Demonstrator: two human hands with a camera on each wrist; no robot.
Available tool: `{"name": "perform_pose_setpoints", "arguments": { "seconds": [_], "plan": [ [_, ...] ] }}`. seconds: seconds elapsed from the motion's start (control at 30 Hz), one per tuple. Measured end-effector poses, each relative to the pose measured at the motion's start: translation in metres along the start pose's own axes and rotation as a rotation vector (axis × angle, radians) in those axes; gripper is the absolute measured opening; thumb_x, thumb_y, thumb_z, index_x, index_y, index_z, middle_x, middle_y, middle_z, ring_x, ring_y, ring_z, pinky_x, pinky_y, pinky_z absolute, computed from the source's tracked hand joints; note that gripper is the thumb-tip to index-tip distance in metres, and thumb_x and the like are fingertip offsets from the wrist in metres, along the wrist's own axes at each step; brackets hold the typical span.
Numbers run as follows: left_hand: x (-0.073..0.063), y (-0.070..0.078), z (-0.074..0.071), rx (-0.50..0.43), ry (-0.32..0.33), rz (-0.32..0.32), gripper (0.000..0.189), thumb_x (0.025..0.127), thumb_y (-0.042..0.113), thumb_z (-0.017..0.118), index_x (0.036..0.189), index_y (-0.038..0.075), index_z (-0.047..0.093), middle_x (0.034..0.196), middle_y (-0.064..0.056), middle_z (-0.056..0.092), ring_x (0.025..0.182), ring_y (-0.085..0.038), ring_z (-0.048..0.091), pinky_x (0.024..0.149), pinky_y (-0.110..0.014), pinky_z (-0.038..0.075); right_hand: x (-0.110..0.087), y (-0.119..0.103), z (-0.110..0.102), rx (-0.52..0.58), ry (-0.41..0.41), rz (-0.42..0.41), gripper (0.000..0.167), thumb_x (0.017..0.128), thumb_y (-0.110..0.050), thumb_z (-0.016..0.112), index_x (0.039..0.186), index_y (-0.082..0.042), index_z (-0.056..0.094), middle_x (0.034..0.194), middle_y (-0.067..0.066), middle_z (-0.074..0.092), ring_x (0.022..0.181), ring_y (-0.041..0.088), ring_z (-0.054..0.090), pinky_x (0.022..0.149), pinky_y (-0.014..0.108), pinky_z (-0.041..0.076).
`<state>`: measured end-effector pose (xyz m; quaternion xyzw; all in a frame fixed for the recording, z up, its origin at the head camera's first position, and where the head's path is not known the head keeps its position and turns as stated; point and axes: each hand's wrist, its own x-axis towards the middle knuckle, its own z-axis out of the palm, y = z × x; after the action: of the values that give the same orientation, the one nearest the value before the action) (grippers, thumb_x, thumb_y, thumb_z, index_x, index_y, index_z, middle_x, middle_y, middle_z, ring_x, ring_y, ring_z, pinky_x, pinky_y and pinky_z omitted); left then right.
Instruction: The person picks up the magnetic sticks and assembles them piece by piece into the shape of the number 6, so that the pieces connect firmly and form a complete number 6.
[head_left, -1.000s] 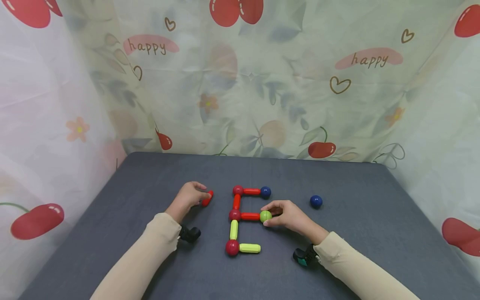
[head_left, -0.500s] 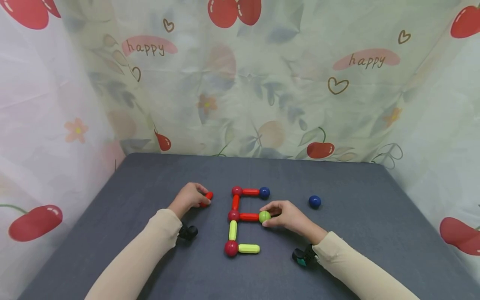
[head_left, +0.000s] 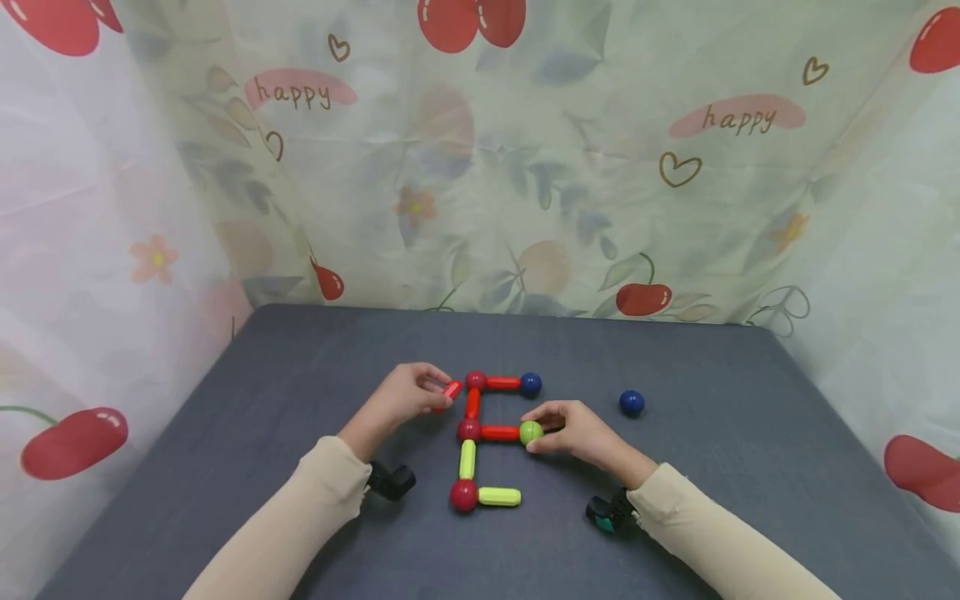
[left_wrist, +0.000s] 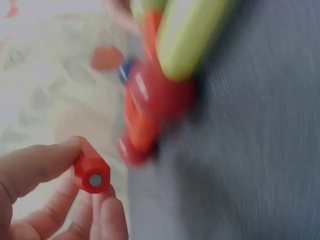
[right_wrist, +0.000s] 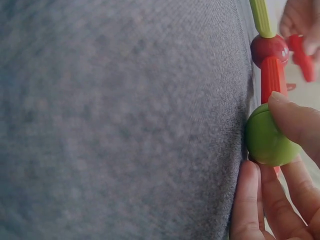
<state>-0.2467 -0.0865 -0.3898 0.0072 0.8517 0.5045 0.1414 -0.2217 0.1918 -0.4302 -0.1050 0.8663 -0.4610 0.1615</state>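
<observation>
My left hand (head_left: 401, 396) pinches a red magnetic rod (left_wrist: 91, 167) between thumb and fingers, its metal end facing the left wrist camera. In the head view the rod is just left of a built figure of rods and balls. With thumb and fingers, my right hand (head_left: 576, 429) holds the green ball (right_wrist: 267, 137) at the end of the figure's middle red rod (head_left: 500, 433). That rod meets a dark red ball (head_left: 469, 429). Above it stands another red ball (head_left: 476, 380), joined by a red rod to a blue ball (head_left: 531, 383).
Below the middle, a yellow-green rod (head_left: 468, 460) runs to a larger red ball (head_left: 463, 496), with a second yellow-green rod (head_left: 500, 497) pointing right. A loose blue ball (head_left: 632, 403) lies on the grey table (head_left: 675, 358) to the right. Patterned curtains (head_left: 502, 167) hang behind.
My left hand has picked up the red rod from the table and carried it right, close to the figure. The right hand stays on the green ball.
</observation>
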Motion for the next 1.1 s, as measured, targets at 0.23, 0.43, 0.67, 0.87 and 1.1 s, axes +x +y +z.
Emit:
{"name": "perform_pose_setpoints", "arguments": {
  "seconds": [0.23, 0.43, 0.67, 0.87, 1.1],
  "plan": [
    [-0.025, 0.02, 0.028, 0.035, -0.153, 0.149, 0.024, 0.083, 0.011, 0.076, 0.106, 0.012, 0.068, 0.097, -0.004, 0.066, 0.087, -0.017, 0.06, 0.077, -0.035, 0.054, 0.0, -0.001, -0.002, 0.01, -0.016, -0.028, 0.038, 0.079, -0.017, 0.081, 0.113, -0.009, 0.069, 0.105, 0.005, 0.069, 0.093, 0.015, 0.062, 0.079, 0.03, 0.054],
    [-0.034, 0.022, 0.051, 0.077, -0.278, 0.194, 0.021, 0.081, 0.007, 0.077, 0.1, 0.012, 0.071, 0.091, -0.001, 0.068, 0.082, -0.015, 0.062, 0.072, -0.028, 0.054, 0.001, 0.002, -0.002, 0.025, -0.026, -0.047, 0.037, 0.079, -0.016, 0.08, 0.114, -0.007, 0.068, 0.106, 0.007, 0.07, 0.094, 0.015, 0.064, 0.079, 0.028, 0.054],
    [-0.035, 0.018, 0.069, 0.2, -0.364, 0.199, 0.021, 0.079, 0.006, 0.078, 0.095, 0.018, 0.073, 0.082, 0.005, 0.068, 0.077, -0.012, 0.062, 0.07, -0.027, 0.051, 0.0, 0.003, -0.002, 0.04, -0.032, -0.083, 0.036, 0.08, -0.012, 0.078, 0.114, -0.006, 0.068, 0.106, 0.009, 0.07, 0.095, 0.017, 0.064, 0.078, 0.029, 0.054],
    [-0.033, 0.019, 0.075, 0.281, -0.369, 0.234, 0.021, 0.078, 0.005, 0.079, 0.094, 0.018, 0.075, 0.08, 0.006, 0.069, 0.075, -0.01, 0.062, 0.069, -0.026, 0.052, -0.002, 0.002, -0.002, 0.041, -0.031, -0.078, 0.037, 0.081, -0.012, 0.078, 0.116, -0.005, 0.068, 0.107, 0.009, 0.07, 0.095, 0.018, 0.064, 0.078, 0.03, 0.054],
    [-0.036, 0.021, 0.081, 0.404, -0.336, 0.237, 0.02, 0.079, 0.007, 0.079, 0.095, 0.017, 0.078, 0.082, 0.007, 0.07, 0.075, -0.007, 0.059, 0.069, -0.024, 0.052, -0.002, 0.001, -0.002, 0.038, -0.034, -0.075, 0.037, 0.081, -0.013, 0.078, 0.116, -0.006, 0.067, 0.107, 0.009, 0.069, 0.095, 0.018, 0.063, 0.079, 0.031, 0.054]
  ]
}}
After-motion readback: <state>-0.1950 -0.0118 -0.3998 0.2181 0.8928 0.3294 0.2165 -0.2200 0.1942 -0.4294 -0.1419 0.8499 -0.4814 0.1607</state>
